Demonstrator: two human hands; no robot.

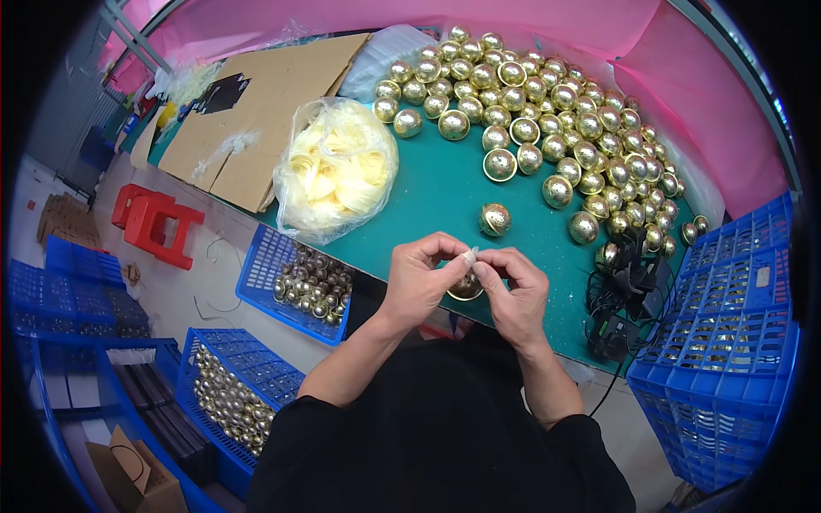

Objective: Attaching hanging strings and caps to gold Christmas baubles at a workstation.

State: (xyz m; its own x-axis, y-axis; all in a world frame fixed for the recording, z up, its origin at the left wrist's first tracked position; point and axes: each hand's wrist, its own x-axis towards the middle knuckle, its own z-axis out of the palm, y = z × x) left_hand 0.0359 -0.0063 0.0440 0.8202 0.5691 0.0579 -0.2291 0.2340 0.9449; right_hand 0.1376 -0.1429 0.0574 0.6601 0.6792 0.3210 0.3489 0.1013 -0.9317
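Head view. A gold half-shell (466, 286) sat between the two hands, below the meeting fingertips and partly hidden by them. The left hand (419, 282) and right hand (517, 295) were both closed, fingertips pinched together over the shell's upper rim; a small pale piece (469, 255) showed at the pinch point. Which hand carried the shell's weight could not be told.

Just beyond the grip, a single gold ball (494, 220) lay alone on the green table (428, 188). Farther out and to the right of the grip, a large heap of gold shells (547, 111) covered the tabletop, some with open sides up. To the left of the grip and beyond it, a clear bag (336, 167) held pale yellow pieces. A sheet of cardboard (256, 111) lay farther left.

Left of the grip, below table level, a blue crate (299, 282) held gold balls. A second blue crate (235, 393), nearer the person, also held gold balls. Right of the grip stood stacked blue crates (727, 342); black cables (624, 299) lay between them and the hands.

Both forearms rose from the lower edge, black sleeves pushed up, wrists bent inward so the hands met at the table's near edge.
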